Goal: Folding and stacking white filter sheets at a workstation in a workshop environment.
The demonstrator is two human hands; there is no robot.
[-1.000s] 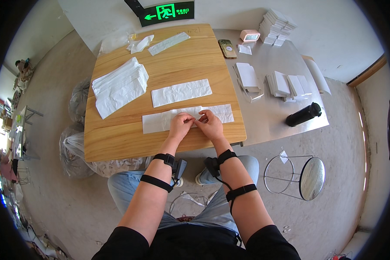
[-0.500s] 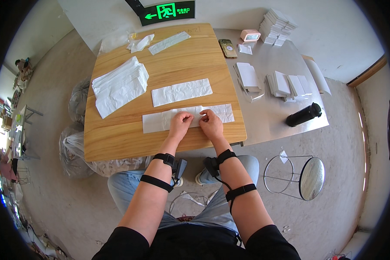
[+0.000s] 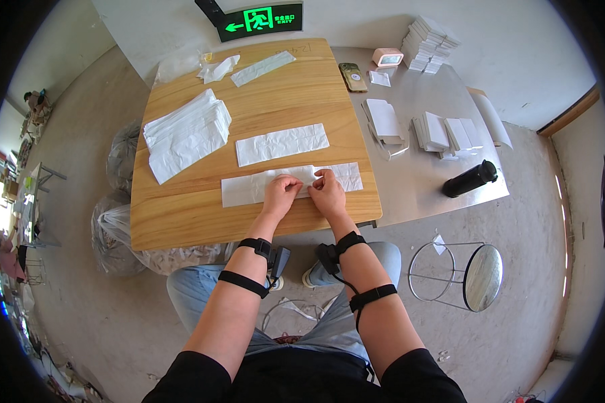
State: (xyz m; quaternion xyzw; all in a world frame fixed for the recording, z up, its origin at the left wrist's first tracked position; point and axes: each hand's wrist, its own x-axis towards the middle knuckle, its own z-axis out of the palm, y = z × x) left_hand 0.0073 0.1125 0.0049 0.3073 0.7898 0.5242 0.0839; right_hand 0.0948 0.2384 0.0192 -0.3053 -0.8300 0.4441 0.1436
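Note:
A long white strip of thin, creased sheet [image 3: 243,191] lies crosswise near the front edge of the wooden table. My left hand [image 3: 282,195] rests over its middle, thumb and fingertips pinched together on the sheet. Just to the right, my right hand [image 3: 328,191] pinches the same strip with its index finger bent. The two sets of fingertips are nearly touching, and the strip rises slightly between them. Whether it is plastic or paper I cannot tell. Farther back lies a second, shorter white strip [image 3: 282,144], flat and untouched.
At the left is a pile of white sheets [image 3: 187,134]; another strip [image 3: 263,68] lies at the back. The metal table on the right bears a phone [image 3: 353,77], white card stacks [image 3: 438,131] and a black bottle [image 3: 470,179]. A round stool [image 3: 484,277] stands right; plastic bags [image 3: 117,228] sit left.
My left fingertips have shifted slightly right, toward my right hand. Both hands stay on the strip, and the other things have not moved.

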